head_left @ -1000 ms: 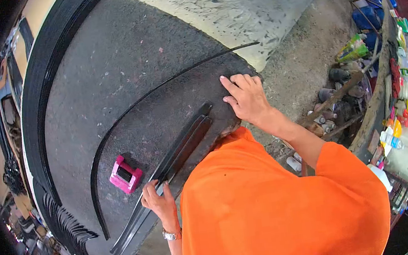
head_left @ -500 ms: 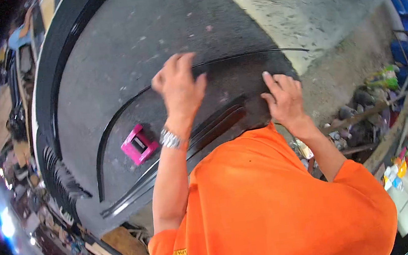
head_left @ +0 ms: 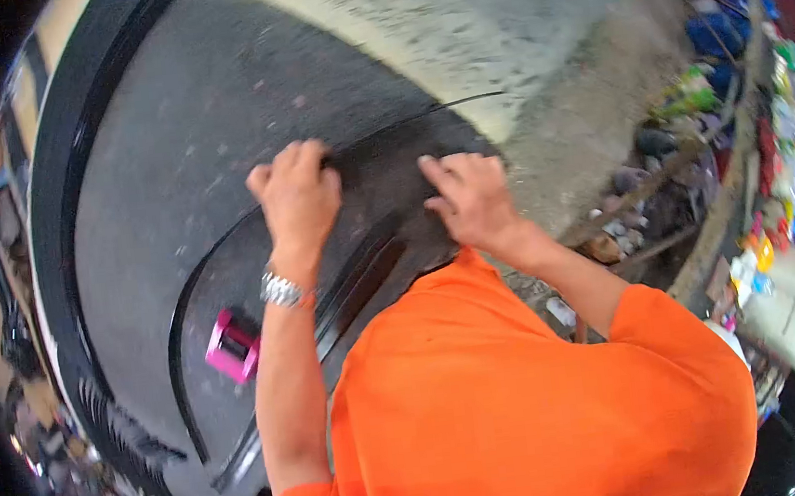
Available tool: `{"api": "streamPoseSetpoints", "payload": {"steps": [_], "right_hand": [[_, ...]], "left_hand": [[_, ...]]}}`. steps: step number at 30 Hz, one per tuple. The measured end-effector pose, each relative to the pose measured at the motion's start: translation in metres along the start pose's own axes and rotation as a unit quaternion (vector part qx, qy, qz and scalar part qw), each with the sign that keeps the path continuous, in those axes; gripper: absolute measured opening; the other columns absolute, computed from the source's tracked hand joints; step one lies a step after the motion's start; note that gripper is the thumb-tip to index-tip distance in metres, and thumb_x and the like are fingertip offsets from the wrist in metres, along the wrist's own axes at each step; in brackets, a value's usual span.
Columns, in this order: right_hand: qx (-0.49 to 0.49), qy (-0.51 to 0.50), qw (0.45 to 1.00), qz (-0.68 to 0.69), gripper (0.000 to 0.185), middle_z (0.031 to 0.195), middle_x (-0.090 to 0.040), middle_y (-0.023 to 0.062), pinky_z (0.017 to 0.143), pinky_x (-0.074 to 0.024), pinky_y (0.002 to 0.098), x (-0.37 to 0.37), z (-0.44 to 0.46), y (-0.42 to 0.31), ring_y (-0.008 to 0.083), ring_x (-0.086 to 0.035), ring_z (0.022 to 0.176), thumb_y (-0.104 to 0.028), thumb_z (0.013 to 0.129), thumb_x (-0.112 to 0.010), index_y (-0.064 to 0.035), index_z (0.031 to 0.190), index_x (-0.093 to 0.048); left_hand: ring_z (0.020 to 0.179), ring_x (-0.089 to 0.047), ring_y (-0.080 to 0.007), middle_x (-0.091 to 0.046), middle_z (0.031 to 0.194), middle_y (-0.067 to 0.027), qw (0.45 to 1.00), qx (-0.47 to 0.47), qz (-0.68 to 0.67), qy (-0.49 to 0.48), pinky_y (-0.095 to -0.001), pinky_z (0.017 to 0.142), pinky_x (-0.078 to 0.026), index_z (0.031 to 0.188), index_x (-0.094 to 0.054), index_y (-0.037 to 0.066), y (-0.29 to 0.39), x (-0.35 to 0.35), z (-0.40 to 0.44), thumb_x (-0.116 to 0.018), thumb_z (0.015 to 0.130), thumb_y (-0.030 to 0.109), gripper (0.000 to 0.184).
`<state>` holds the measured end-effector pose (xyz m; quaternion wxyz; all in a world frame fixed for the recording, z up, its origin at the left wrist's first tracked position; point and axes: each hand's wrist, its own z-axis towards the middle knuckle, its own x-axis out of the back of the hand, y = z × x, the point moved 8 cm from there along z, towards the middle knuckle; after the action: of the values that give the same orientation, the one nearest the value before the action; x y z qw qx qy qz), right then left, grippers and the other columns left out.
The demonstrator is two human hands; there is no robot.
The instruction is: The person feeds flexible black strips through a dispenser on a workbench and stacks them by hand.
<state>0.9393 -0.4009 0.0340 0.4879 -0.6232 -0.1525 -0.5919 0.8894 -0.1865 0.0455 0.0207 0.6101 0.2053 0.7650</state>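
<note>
A long thin black strip (head_left: pixel 191 289) curves across the dark work surface (head_left: pixel 210 122). My left hand (head_left: pixel 298 200) is over this strip, fingers curled down toward it; whether they grip it is hidden. At the right edge of the surface rests my right hand (head_left: pixel 472 197), thumb and index finger apart, with nothing visible between them. Several straight dark strips (head_left: pixel 362 276) lie along the near edge, partly behind my left forearm. Left of that forearm is a pink and black object (head_left: pixel 233 347).
A thick bundle of black strips (head_left: pixel 54 226) follows the far left rim, its ends fanned out. Beyond the surface's right edge are a rough wooden beam (head_left: pixel 735 183), blue items (head_left: pixel 712 31) and a pale container (head_left: pixel 792 313). My orange shirt borders the near edge.
My left hand has left the straight strips near the pink object and moved up and inward to the curved strip. My right hand stays at the surface's right edge. The camera view has shifted.
</note>
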Motion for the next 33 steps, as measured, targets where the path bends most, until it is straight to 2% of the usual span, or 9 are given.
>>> {"api": "streamPoseSetpoints", "payload": {"steps": [6, 9, 18, 21, 28, 31, 33], "right_hand": [[-0.018, 0.001, 0.999, 0.030, 0.055, 0.103, -0.055, 0.0086, 0.078, -0.0387, 0.0422, 0.002, -0.002, 0.002, 0.0272, -0.054, 0.093, -0.021, 0.076, -0.079, -0.0046, 0.126, -0.064], [-0.019, 0.007, 0.999, 0.030, 0.055, 0.103, -0.055, 0.0085, 0.077, -0.0387, 0.0415, 0.006, -0.001, 0.001, 0.0270, -0.055, 0.092, -0.020, 0.075, -0.079, -0.0043, 0.126, -0.063], [-0.018, 0.021, 0.999, 0.042, 0.055, 0.104, -0.056, 0.0083, 0.077, -0.0395, 0.0410, 0.007, -0.003, 0.003, 0.0261, -0.055, 0.092, -0.019, 0.075, -0.079, -0.0050, 0.125, -0.063], [-0.018, 0.025, 0.999, 0.041, 0.056, 0.103, -0.056, 0.0077, 0.078, -0.0398, 0.0409, 0.008, -0.004, 0.003, 0.0257, -0.055, 0.092, -0.020, 0.074, -0.080, -0.0054, 0.125, -0.063], [-0.025, 0.037, 0.998, 0.034, 0.058, 0.102, -0.057, 0.0059, 0.078, -0.0400, 0.0403, 0.001, -0.006, 0.006, 0.0243, -0.055, 0.091, -0.021, 0.072, -0.081, -0.0072, 0.125, -0.063], [-0.026, 0.054, 0.997, 0.039, 0.058, 0.101, -0.057, 0.0056, 0.078, -0.0400, 0.0400, 0.002, -0.007, 0.005, 0.0239, -0.055, 0.090, -0.020, 0.071, -0.082, -0.0077, 0.125, -0.063], [-0.027, 0.055, 0.997, 0.043, 0.059, 0.100, -0.058, 0.0057, 0.078, -0.0402, 0.0399, 0.003, -0.007, 0.006, 0.0239, -0.056, 0.090, -0.020, 0.071, -0.082, -0.0077, 0.125, -0.063]], "left_hand": [[0.092, -0.062, -0.0244, -0.063, 0.092, -0.0051, 0.999, 0.004, 0.030, -0.014, -0.0398, 0.087, -0.036, 0.094, -0.063, 0.011, 0.009, -0.001, 0.000, -0.068, 0.078, 0.009, 0.017], [0.087, -0.060, -0.0237, -0.058, 0.085, -0.0040, 0.999, -0.014, 0.032, 0.006, -0.0402, 0.084, -0.036, 0.088, -0.061, 0.011, 0.016, 0.003, 0.001, -0.066, 0.078, 0.009, 0.012], [0.089, -0.060, -0.0232, -0.060, 0.088, -0.0035, 0.999, 0.003, 0.047, -0.009, -0.0404, 0.086, -0.035, 0.090, -0.061, 0.011, 0.016, -0.002, 0.001, -0.065, 0.079, 0.008, 0.013], [0.095, -0.061, -0.0234, -0.063, 0.095, -0.0032, 0.996, 0.026, 0.068, -0.044, -0.0407, 0.091, -0.035, 0.097, -0.063, 0.011, 0.010, -0.010, 0.000, -0.065, 0.079, 0.010, 0.018], [0.102, -0.062, -0.0235, -0.066, 0.105, -0.0044, 0.999, -0.015, -0.004, -0.051, -0.0411, 0.090, -0.035, 0.107, -0.062, 0.013, 0.051, -0.018, 0.023, -0.067, 0.080, 0.013, 0.027], [0.101, -0.062, -0.0240, -0.066, 0.104, -0.0047, 0.998, -0.043, -0.021, -0.041, -0.0411, 0.089, -0.035, 0.108, -0.061, 0.013, 0.062, -0.031, 0.032, -0.067, 0.081, 0.014, 0.027], [0.095, -0.062, -0.0234, -0.065, 0.098, -0.0033, 0.999, -0.045, 0.009, -0.024, -0.0416, 0.086, -0.035, 0.101, -0.062, 0.013, 0.061, -0.028, 0.036, -0.067, 0.081, 0.013, 0.021]]}}
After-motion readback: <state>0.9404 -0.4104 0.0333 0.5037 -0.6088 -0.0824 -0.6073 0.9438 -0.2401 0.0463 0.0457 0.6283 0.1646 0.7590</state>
